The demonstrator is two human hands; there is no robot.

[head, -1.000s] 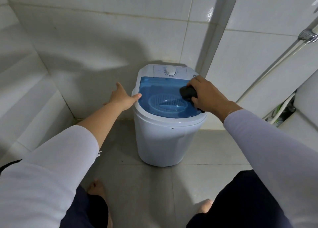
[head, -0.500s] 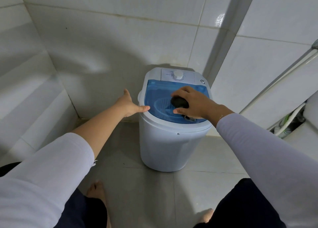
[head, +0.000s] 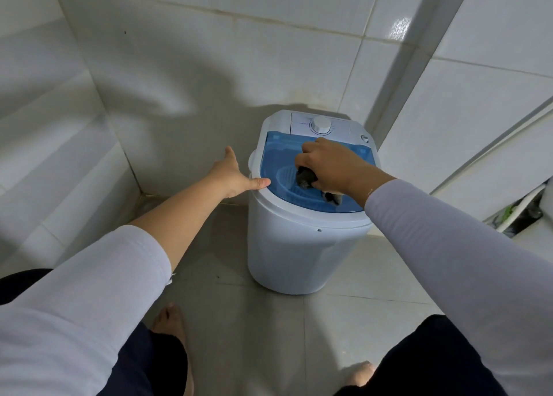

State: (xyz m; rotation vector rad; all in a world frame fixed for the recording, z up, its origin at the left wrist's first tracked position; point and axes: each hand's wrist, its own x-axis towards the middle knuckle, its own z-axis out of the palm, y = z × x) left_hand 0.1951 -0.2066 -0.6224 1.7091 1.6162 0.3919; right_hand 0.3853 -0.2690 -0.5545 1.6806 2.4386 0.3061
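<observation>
Head view down into a tiled corner. Underfoot, pale grey floor tiles [head: 269,336], matt and lightly shadowed; on the sides, glossy white wall tiles [head: 209,66] meeting at grouted seams. Off to the right, a slanting white pipe [head: 493,144] along the wall. Standing on the floor close to the corner: small white washing machine [head: 299,252], round-bodied, topped by a translucent blue lid [head: 278,153] lying flat, with a white dial [head: 320,125] on the panel behind it. Near the bottom edge, bare left foot [head: 169,321] and bare right foot [head: 359,373] (only the toes of the second showing).

Left hand [head: 230,176] stretched out on a bare forearm, sleeve ending near the elbow: fingers straight, thumb spread wide, thumb tip resting on the machine's left rim just at the lid's edge. Right hand [head: 332,165] knuckles up over the middle of the lid, fingers curled round a dark cloth [head: 304,176] and pressing it onto the blue plastic; a further bit of the cloth poking out under the wrist. Long pale sleeve down to that wrist.
</observation>
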